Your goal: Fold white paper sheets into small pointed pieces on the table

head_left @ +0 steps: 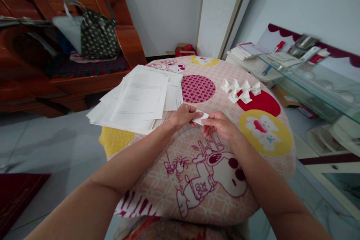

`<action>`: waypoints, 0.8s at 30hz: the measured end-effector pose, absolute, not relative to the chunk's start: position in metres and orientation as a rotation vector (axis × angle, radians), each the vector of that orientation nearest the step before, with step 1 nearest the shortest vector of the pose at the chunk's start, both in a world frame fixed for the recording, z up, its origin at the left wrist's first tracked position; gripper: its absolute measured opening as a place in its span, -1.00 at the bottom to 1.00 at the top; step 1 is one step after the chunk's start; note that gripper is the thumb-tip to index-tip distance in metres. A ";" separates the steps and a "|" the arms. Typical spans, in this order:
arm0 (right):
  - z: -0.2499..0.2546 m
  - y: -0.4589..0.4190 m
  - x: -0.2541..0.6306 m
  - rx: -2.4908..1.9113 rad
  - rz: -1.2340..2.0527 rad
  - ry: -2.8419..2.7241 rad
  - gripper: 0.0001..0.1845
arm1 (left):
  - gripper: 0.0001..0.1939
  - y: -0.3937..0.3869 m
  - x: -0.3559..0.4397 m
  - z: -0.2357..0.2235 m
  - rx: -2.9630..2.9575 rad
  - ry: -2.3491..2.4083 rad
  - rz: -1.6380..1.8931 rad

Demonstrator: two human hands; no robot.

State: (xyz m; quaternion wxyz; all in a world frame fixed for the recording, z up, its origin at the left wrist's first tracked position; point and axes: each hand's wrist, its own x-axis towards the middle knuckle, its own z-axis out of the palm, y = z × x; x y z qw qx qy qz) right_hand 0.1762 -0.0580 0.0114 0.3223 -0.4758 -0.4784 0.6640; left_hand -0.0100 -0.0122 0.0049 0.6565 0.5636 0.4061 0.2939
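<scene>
Between my two hands, over the middle of the round table, is a small folded piece of white paper [201, 117]. My left hand [185, 115] pinches its left end, with the thumb on top. At its right end, my right hand [218, 124] grips it between thumb and fingers, the lower fingers curled beneath. Several small folded paper shapes [245, 96] with pointed tips stand in a cluster beyond my right hand. A spread stack of printed white sheets [140, 93] lies to the left of my left hand.
A patterned cloth [194, 183] covers the round table. To the right stands a glass-topped shelf [309, 78] with papers and cups on it. A wooden bench [92, 78] at the left holds a dark patterned bag [98, 33].
</scene>
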 end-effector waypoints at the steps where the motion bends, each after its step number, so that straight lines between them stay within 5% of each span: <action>1: 0.012 -0.057 0.177 -1.254 1.747 -1.236 -0.67 | -0.74 -0.012 -0.011 0.005 1.281 0.914 0.640; 14: 0.014 -0.052 0.195 -1.568 1.813 -1.396 -0.73 | -0.80 -0.007 -0.009 -0.009 1.604 0.894 0.541; 21: 0.004 -0.051 0.191 -1.776 1.000 -1.879 -0.55 | -0.82 -0.013 -0.002 -0.009 2.173 1.060 0.663; 24: 0.005 -0.051 0.190 -1.704 0.674 -1.998 -0.71 | -0.85 -0.011 -0.004 -0.009 2.272 0.950 0.659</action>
